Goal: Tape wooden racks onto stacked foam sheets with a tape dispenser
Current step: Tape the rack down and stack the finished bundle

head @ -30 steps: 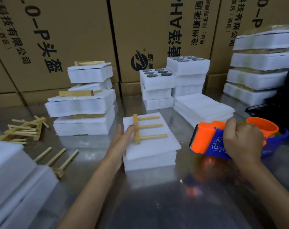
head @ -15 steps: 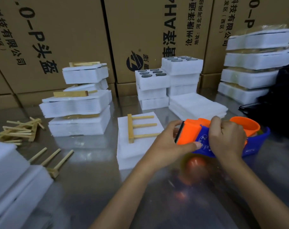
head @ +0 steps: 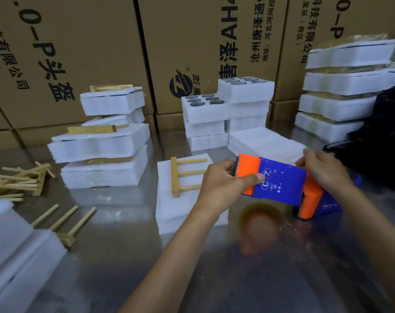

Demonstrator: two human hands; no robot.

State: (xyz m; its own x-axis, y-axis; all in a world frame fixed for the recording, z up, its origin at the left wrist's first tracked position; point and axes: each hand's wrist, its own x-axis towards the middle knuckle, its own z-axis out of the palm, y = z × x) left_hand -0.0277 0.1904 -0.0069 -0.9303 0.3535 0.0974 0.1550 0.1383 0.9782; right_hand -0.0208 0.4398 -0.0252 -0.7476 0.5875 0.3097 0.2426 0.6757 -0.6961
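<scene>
A blue and orange tape dispenser (head: 280, 184) hangs above the metal table, tilted with its toothed blade end to the left. My left hand (head: 223, 184) grips that blade end, thumb on the blue side. My right hand (head: 323, 170) holds the rear by the orange handle. Just left of my left hand lies a wooden rack (head: 180, 175) with three prongs, flat on a stack of white foam sheets (head: 176, 211). My left wrist covers the stack's right part.
Taped foam bundles (head: 106, 150) stand at the back left, foam blocks with round holes (head: 205, 107) and loose sheets (head: 262, 143) behind. Loose racks (head: 22, 181) lie left, another rack (head: 67, 224) near foam (head: 15, 256) at bottom left. Cardboard boxes (head: 79, 53) wall the back.
My left hand left the rack and took hold of the dispenser's blade end. The dispenser has swung up and tilted, its blue side now facing me, my right hand further back on it.
</scene>
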